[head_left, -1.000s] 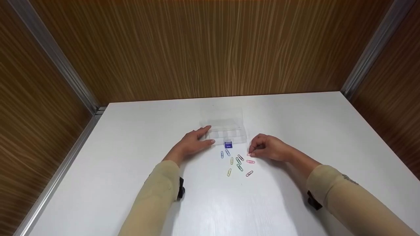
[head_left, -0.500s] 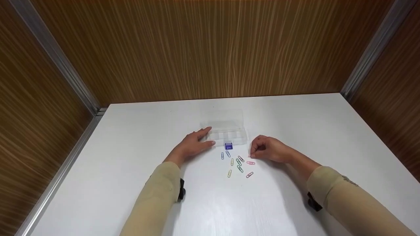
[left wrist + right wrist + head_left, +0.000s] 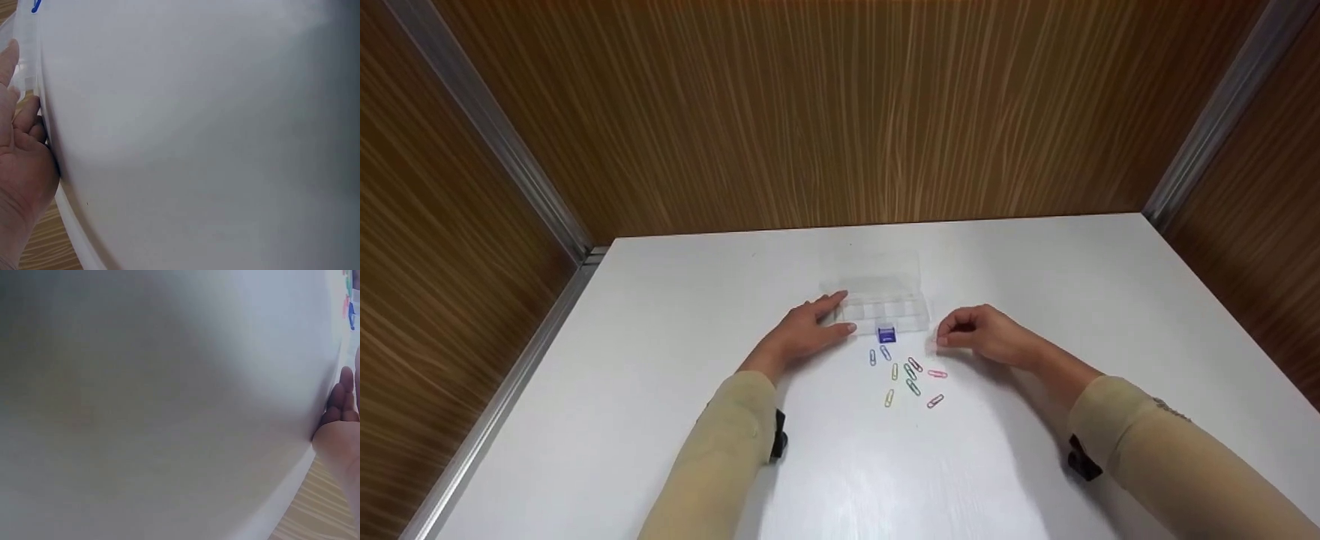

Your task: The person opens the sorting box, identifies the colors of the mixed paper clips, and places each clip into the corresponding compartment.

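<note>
A clear compartment box (image 3: 889,309) stands with its lid raised, a blue latch (image 3: 887,335) at its front. My left hand (image 3: 805,330) rests at the box's left end, index finger by the back edge and thumb at the front, both fairly straight. To the right of the box, my right hand (image 3: 990,335) pinches a small pink paper clip (image 3: 936,342) between thumb and index finger, just off the table; the clip is faint. Several paper clips lie before the box: blue (image 3: 873,357), yellow (image 3: 895,371), green (image 3: 913,387), dark red (image 3: 915,364) and pink (image 3: 937,373).
The white table (image 3: 840,480) extends around the hands. A wood-patterned panel (image 3: 855,112) rises behind it, with similar panels at both sides. In the left wrist view the clear box (image 3: 29,67) shows at the upper left edge.
My right hand has lifted slightly from the table with the pink paper clip. The left hand stays at the box, and the loose clips lie as before.
</note>
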### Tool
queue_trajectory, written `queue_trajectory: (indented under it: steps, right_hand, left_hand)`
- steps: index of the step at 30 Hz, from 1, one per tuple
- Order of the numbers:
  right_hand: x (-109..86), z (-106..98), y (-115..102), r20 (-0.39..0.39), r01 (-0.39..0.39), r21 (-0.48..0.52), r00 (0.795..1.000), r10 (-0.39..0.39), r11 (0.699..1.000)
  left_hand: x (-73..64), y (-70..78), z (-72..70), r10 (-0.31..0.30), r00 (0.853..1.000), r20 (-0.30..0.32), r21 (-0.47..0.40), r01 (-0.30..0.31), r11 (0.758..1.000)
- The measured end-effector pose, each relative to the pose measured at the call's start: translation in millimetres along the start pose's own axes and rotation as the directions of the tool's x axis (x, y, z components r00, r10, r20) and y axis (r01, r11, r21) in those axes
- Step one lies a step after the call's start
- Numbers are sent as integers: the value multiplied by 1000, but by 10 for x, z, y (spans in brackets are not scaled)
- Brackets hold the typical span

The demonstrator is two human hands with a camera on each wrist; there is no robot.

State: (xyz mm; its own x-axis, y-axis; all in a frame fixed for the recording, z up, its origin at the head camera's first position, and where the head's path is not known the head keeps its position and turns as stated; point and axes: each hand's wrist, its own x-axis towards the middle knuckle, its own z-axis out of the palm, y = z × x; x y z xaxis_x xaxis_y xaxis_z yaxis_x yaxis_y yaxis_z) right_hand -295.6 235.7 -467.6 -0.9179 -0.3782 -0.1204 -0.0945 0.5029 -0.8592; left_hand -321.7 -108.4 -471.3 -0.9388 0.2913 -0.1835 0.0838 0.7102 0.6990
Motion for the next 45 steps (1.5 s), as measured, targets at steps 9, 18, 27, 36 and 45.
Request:
queue_trajectory:
  steps: [9,18,27,36,45]
  right_hand:
    - [171,-86,-141,-115,13,3,993,-13,1000]
    - [426,-99,-194,-182,5,-27,983,-9,1000]
    - [515,-88,-122,-226,-57,-20,973,51,998]
    - [498,-68,-67,-245,-19,-26,969,12,999]
    - [291,-189,-9,-235,-33,-17,972,28,999]
  left_hand:
    - [3,16,38,27,1000,7,-39,-27,999]
    - [14,37,92,18,1000,8,-20,-18,1000]
    - [35,82,145,3,1000,18,-13,-3,1000]
    - [65,97,154,14,999,30,3,-14,1000]
    - [106,121,155,16,999,39,8,-16,1000]
